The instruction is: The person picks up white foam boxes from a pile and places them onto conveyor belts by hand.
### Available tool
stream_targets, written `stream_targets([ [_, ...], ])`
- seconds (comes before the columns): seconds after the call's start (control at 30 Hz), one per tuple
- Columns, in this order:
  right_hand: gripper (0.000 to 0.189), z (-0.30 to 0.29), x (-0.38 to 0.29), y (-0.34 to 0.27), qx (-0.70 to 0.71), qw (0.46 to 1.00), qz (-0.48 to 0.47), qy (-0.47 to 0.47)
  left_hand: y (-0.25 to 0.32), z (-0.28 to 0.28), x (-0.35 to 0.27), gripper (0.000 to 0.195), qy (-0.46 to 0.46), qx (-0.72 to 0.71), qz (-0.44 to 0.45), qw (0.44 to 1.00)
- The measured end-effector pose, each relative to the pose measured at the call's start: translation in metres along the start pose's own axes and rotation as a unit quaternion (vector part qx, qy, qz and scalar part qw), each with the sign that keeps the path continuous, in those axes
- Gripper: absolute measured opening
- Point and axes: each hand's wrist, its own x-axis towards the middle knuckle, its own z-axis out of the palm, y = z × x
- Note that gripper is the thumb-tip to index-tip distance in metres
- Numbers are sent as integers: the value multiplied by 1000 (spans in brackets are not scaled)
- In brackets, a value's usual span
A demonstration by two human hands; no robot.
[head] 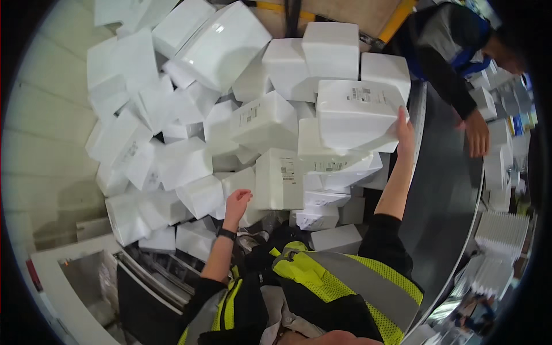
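Note:
My right hand (405, 131) is against the right end of a white wrapped package (360, 120), which rests on top of the heap; part of the fingers is hidden. That package carries a printed label on its upper side. Lower and to the left, my left hand (238, 202) has its fingers curled together with nothing in them. Just right of those fingers stands another labelled white package (279, 179), and I cannot tell whether they touch it. Between my two hands lies a further white package (332, 142), partly under the one at my right hand.
Many white packages (185, 159) are piled against a pale wall (51, 129). A dark conveyor belt (444, 181) runs along the right, with a co-worker's hand (478, 133) over its far edge. At lower left stands a white-framed cabinet (73, 293). Stacked white goods (502, 235) stand beyond the belt.

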Motion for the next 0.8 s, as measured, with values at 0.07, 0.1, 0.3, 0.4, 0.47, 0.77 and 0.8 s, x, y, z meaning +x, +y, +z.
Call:
stream_targets([
  [0.07,68,-7,5,25,-13,1000,7,10,22,6,12,25,-13,59,56,997],
  [0.1,58,-20,10,38,-123,985,55,104,50,36,33,27,-62,-79,74,992],
  [0.3,49,5,-90,47,69,992,-65,-87,108,128,114,58,-97,-217,406,883],
  [0.4,60,-16,-122,45,152,981,40,-111,133,118,53,95,-213,-326,35,920],
  [0.47,51,-1,-165,17,-58,975,-191,-96,127,111,33,78,-116,-305,33,945],
  [0.77,56,151,-296,88,168,871,246,-391,-66,-78,-142,66,209,-242,55,946],
  [0.8,58,164,-340,67,131,873,226,-412,-71,-97,-178,69,211,-275,-6,938],
])
